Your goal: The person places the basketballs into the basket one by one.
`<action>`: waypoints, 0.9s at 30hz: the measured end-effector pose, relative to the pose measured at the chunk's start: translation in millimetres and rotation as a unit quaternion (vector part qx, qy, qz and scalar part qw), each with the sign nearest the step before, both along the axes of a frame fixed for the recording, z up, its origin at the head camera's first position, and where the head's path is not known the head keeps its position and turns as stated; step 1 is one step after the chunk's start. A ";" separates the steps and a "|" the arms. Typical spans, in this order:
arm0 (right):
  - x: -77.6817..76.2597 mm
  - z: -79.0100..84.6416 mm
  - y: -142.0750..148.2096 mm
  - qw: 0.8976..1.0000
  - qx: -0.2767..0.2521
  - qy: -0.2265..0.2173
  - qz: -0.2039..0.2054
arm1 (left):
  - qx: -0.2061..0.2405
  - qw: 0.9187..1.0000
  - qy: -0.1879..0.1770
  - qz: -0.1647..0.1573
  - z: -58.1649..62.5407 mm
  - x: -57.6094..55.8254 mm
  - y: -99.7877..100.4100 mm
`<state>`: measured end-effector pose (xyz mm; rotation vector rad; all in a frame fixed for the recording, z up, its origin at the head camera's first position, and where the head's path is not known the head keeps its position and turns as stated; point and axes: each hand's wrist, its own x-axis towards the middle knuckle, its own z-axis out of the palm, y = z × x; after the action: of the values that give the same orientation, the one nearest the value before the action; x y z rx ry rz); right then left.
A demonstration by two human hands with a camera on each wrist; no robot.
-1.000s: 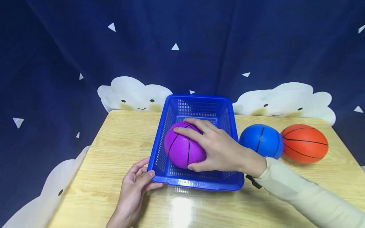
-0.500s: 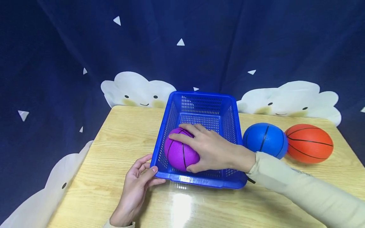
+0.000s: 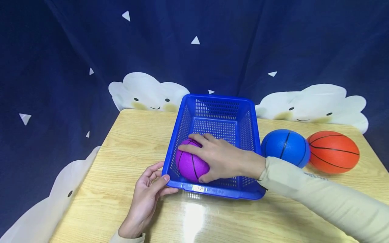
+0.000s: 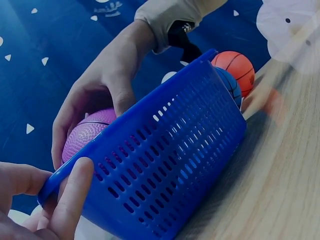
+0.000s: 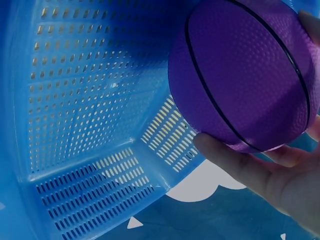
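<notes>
A purple ball with black lines [image 3: 189, 163], like a small basketball, sits low in the near left part of a blue plastic basket [image 3: 218, 193]. My right hand [image 3: 220, 157] grips it from above and the right, fingers spread over its top and thumb at its near side. In the right wrist view the purple ball [image 5: 240, 75] fills the upper right, with fingertips curved along its edge. My left hand [image 3: 150, 187] holds the basket's near left corner, thumb on the rim. The left wrist view shows that hand's fingers [image 4: 75, 200] pinching the basket's rim [image 4: 135, 112].
Right of the basket, a blue ball [image 3: 285, 148] and an orange-red ball [image 3: 333, 152] lie side by side on the wooden table [image 3: 121, 162]. Behind the table hangs a dark blue curtain [image 3: 225, 44] with white clouds and triangles.
The purple ball has gone lower into the basket, toward its near left corner, with my right hand still gripping it. My left hand keeps its hold on the corner. The head view has shifted slightly.
</notes>
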<state>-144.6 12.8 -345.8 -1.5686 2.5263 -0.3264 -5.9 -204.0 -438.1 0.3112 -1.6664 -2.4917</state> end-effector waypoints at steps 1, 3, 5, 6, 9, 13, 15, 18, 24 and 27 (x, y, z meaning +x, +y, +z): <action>0.1 0.5 -0.1 1.000 0.006 -0.002 -0.001 | -0.002 1.000 0.001 -0.002 0.5 -0.7 0.3; 0.5 1.6 -0.7 1.000 0.020 -0.008 -0.002 | -0.003 1.000 0.001 -0.004 1.7 -2.1 1.0; 0.8 2.2 -1.0 0.999 0.030 -0.012 -0.003 | -0.005 1.000 0.003 -0.006 2.5 -3.4 1.8; 0.9 2.3 -0.9 0.999 0.033 -0.013 -0.003 | -0.005 1.000 0.003 -0.007 2.9 -4.0 2.3; 0.6 2.5 0.2 0.999 0.037 -0.020 -0.007 | -0.006 1.000 0.005 -0.010 4.1 -5.4 3.5; 0.2 2.9 1.0 0.998 0.048 -0.028 -0.015 | -0.006 1.000 0.006 -0.010 4.9 -5.4 3.7; 0.4 3.1 0.7 0.998 0.059 -0.022 -0.014 | -0.006 1.000 0.005 -0.007 4.7 -4.3 3.3; 1.8 4.6 1.0 0.997 0.073 -0.008 -0.009 | -0.009 1.000 0.004 -0.001 3.4 -1.7 2.4; 3.5 22.6 16.4 0.999 0.045 0.003 -0.017 | -0.007 1.000 0.005 0.006 0.4 1.4 1.4; 1.3 31.2 34.5 1.000 0.007 0.012 -0.024 | -0.003 1.000 0.001 0.007 -0.6 2.5 1.0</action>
<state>-143.3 47.3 -314.6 -1.5181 2.5814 -0.2962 -3.4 -202.9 -438.7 0.3187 -1.6659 -2.4748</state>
